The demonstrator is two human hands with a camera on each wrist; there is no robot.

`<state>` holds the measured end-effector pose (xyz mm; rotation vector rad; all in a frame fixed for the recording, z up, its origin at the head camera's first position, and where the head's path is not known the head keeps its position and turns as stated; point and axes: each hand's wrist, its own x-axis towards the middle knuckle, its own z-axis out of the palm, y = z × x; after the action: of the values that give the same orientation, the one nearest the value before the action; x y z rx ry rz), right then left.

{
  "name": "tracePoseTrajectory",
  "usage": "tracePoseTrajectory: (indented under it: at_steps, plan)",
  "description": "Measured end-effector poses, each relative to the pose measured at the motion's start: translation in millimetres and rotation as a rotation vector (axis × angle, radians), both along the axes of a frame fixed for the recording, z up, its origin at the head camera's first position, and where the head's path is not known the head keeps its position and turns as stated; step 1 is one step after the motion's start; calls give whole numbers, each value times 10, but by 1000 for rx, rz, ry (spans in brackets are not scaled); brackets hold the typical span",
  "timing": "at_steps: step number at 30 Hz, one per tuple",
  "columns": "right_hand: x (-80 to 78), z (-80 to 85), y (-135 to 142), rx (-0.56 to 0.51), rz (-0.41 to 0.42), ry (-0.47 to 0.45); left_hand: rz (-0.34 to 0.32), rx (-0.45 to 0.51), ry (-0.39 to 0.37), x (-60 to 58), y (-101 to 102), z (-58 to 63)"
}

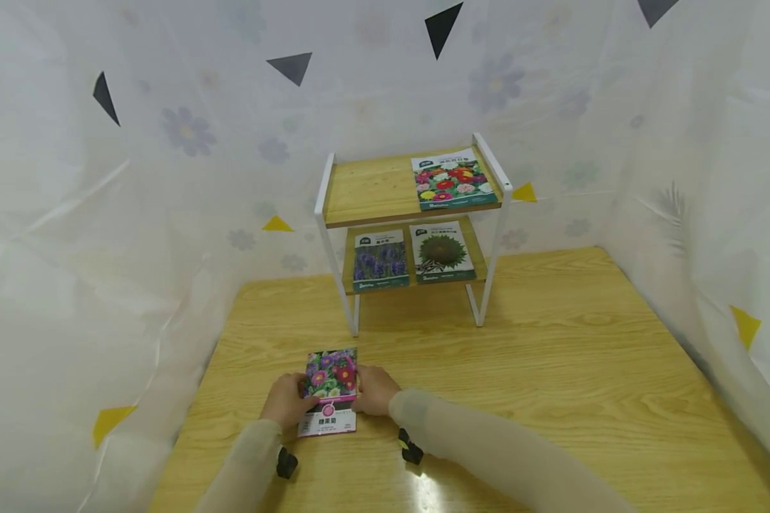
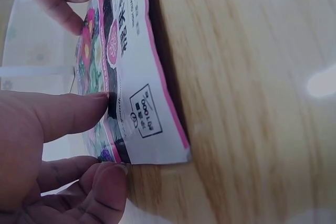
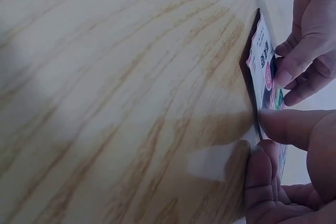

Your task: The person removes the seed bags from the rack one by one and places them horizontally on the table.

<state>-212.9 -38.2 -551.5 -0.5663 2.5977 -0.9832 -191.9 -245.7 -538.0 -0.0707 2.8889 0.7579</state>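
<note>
A flower seed packet [image 1: 331, 381] lies low over the table in front of the rack, pink, purple and red blooms on its upper half and a white label below. My left hand [image 1: 287, 400] pinches its left edge, thumb on the printed face and fingers curled at the side. At the opposite edge, my right hand [image 1: 375, 390] holds the packet between thumb and fingers. The left wrist view shows the white label [image 2: 142, 93] with its pink border close above the wood. In the right wrist view, the packet [image 3: 261, 61] appears nearly edge-on, its near edge slightly raised.
Behind the hands stands a two-tier rack [image 1: 353, 192] with white legs. A colourful flower packet [image 1: 454, 179] lies on its top shelf at right. On the lower shelf are a purple flower packet [image 1: 381, 260] and a sunflower packet [image 1: 442, 251]. White patterned sheeting surrounds the table [image 1: 552, 356].
</note>
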Motion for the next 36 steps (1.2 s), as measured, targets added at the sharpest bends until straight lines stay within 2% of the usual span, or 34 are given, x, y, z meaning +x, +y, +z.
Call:
tracePoseTrajectory:
  at_steps: [4, 9, 13, 17, 23, 27, 33, 36]
  plan:
    - [-2, -3, 9, -13, 5, -11, -7, -26, 7, -6, 1, -19]
    - [-12, -32, 40, -28, -10, -43, 0, -12, 3, -13, -4, -32]
    - [-22, -68, 100, -55, -24, -57, 19, 9, 44, -11, -7, -8]
    - [-20, -23, 197, -94, -31, -57, 35, 43, 107, -5, 20, 62]
    - [-40, 166, 412, -154, -33, -89, -12, 86, 210, 10, 136, 260]
    - [-38, 399, 594, -166, -19, -113, -41, 94, 256, 29, 230, 429]
    - [-70, 721, 859, -151, -3, -71, -107, 118, 319, 54, 378, 709]
    - [-113, 851, 978, -183, 11, -34, -134, 141, 344, 58, 452, 869]
